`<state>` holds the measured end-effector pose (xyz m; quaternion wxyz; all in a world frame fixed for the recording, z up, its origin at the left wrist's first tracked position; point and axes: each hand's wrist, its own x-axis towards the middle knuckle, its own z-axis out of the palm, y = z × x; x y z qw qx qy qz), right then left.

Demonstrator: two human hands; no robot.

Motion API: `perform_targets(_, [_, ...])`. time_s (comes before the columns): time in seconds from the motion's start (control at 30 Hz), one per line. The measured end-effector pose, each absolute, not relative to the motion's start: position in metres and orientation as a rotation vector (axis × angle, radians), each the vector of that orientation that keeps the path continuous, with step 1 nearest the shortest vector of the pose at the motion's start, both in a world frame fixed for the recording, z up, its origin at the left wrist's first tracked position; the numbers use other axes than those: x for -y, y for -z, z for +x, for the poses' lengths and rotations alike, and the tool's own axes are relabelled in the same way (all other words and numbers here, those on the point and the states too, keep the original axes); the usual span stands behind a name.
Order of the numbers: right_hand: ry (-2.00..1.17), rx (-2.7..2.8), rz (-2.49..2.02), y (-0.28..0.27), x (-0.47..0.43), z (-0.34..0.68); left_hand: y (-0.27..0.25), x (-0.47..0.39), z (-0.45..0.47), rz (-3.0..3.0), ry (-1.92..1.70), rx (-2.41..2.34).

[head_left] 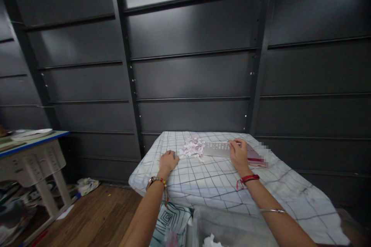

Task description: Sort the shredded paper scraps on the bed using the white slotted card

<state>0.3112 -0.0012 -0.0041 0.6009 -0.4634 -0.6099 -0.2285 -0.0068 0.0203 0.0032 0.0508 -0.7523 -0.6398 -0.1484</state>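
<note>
My left hand (168,161) rests palm down on the checked cloth, its fingers loosely bent and the thumb apart, holding nothing. Just beyond and right of it lies a heap of torn paper scraps (193,148), white with pinkish bits. My right hand (239,156) pinches the right end of a flat grey sheet (217,149) with a row of pale marks or cutouts along its far edge. The sheet's left end meets the scraps. Beside the right hand, partly behind it, lies a mauve book-like item (252,155) with a red band; a blurred patch hides its right end.
The white checked cloth (197,177) covers a low surface against dark metal shelving (191,77). Below its front edge stands a clear plastic bin (232,220) with white scraps inside. A patterned fabric (171,220) is left of it. A blue-edged table (37,141) stands at left.
</note>
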Motion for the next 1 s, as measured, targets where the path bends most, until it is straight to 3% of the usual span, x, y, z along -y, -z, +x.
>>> perform_targets(1.0, [0.469,1.467,-1.059,0.0030,0.0050,0.3100,-0.0078,-0.0153,-0.0045,-2.282,0.436,1.977])
